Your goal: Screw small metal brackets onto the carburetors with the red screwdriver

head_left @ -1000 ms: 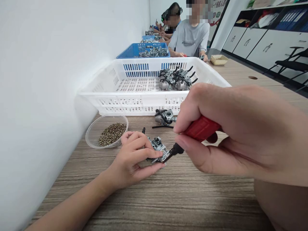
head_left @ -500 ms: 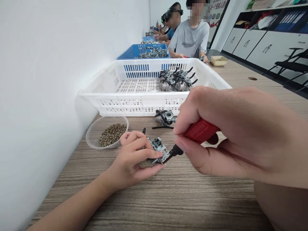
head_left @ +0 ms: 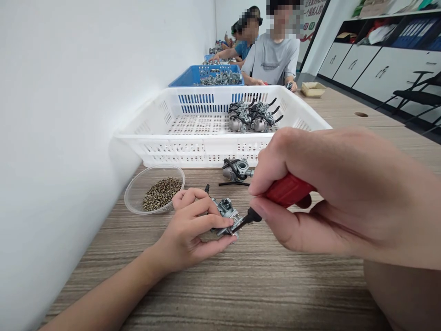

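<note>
My left hand (head_left: pixel 191 230) is closed around a small grey metal carburetor (head_left: pixel 225 215) and holds it down on the wooden table (head_left: pixel 241 285). My right hand (head_left: pixel 330 193) grips the red handle of a screwdriver (head_left: pixel 285 189). The screwdriver's black tip touches the right side of the carburetor. A second carburetor (head_left: pixel 237 170) with black hoses lies on the table just beyond, in front of the white crate (head_left: pixel 193 147).
A clear plastic bowl of small brass screws (head_left: pixel 156 192) sits left of my hands by the white wall. The white crate holds several carburetors (head_left: pixel 251 117). Behind it stands a blue crate (head_left: pixel 206 76) of metal parts, where other people sit working. Cabinets and a chair are at the right.
The view has drifted slightly; my hands, the screwdriver and the carburetor stay in nearly the same place, the tip still on the part.
</note>
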Demonstrator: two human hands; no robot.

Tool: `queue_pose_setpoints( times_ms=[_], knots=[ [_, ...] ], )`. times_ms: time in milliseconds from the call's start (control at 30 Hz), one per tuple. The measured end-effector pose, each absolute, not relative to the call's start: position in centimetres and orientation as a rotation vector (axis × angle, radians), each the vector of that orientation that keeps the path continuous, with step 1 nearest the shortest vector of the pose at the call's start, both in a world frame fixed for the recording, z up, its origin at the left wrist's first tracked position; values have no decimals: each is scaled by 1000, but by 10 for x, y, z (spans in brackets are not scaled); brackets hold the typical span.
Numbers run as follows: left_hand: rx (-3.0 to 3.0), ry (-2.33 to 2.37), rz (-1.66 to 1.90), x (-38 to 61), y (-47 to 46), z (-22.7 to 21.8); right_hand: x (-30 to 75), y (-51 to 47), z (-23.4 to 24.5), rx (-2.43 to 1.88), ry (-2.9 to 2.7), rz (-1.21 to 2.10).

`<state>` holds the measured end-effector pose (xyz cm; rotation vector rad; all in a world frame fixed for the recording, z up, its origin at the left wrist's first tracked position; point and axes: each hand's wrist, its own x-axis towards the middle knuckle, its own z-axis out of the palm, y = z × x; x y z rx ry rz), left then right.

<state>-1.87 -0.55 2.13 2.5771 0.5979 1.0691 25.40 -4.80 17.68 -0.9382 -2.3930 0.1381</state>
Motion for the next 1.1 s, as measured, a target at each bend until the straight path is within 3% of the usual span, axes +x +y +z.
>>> queue_pose_setpoints(
  times_ms=[1100],
  knots=[
    [2538,613,1058,-18,-7,19,260,-49,179,-950,-2458,80]
  ],
)
